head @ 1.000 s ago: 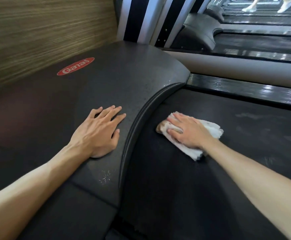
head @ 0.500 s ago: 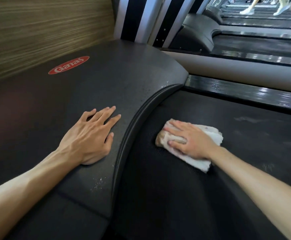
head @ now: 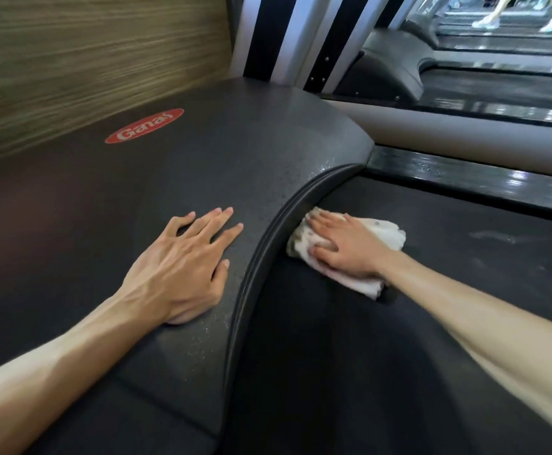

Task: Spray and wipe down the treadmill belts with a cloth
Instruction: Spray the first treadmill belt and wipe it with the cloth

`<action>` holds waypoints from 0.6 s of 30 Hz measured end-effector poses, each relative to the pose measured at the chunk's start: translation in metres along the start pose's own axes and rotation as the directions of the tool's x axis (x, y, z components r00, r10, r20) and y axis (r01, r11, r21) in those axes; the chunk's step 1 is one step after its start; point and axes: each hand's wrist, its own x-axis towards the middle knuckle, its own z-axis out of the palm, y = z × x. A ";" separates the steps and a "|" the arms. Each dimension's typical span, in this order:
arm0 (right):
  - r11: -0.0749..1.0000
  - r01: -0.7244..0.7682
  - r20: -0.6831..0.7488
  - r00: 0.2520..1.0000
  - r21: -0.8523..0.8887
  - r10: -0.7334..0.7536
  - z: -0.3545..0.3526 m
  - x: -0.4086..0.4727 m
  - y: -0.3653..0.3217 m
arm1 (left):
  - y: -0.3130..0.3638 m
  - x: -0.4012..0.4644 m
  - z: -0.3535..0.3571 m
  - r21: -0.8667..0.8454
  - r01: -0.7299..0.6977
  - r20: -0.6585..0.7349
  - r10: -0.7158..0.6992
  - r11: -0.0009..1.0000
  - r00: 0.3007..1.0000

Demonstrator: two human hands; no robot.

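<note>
The right hand [head: 343,246] presses flat, with straight fingers, on the white cloth [head: 350,251]. The cloth lies on the treadmill belt [head: 399,339], touching the curved edge of the motor cover [head: 169,178]. The left hand [head: 182,267] rests open on this cover, holding nothing.

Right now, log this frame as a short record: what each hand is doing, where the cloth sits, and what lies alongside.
left hand: left hand flat, fingers spread, resting on the dark grey speckled motor cover
right hand: right hand presses the white folded cloth
cloth position: on the black treadmill belt, against the cover's curved edge
marking: red oval logo on the cover
beside: neighbouring treadmill
</note>
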 end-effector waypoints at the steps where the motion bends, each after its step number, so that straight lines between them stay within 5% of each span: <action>1: 0.997 0.071 0.014 0.997 0.013 -0.071 0.001 -0.014 -0.002 | 0.000 0.000 -0.001 -0.002 0.001 0.002 -0.001 1.000 1.000; 4: 0.989 0.111 -0.006 0.994 0.097 -0.111 0.002 -0.048 0.018 | 0.001 -0.001 -0.002 -0.004 0.002 -0.001 -0.002 1.000 1.000; 11: 0.976 -0.217 -0.073 0.974 -0.013 0.216 -0.010 0.006 0.040 | 0.001 -0.002 0.000 -0.004 0.002 -0.013 -0.002 1.000 1.000; 18: 0.995 0.094 -0.040 0.995 -0.030 -0.095 0.014 -0.032 -0.038 | 0.001 -0.001 -0.002 0.005 0.002 0.000 -0.002 1.000 1.000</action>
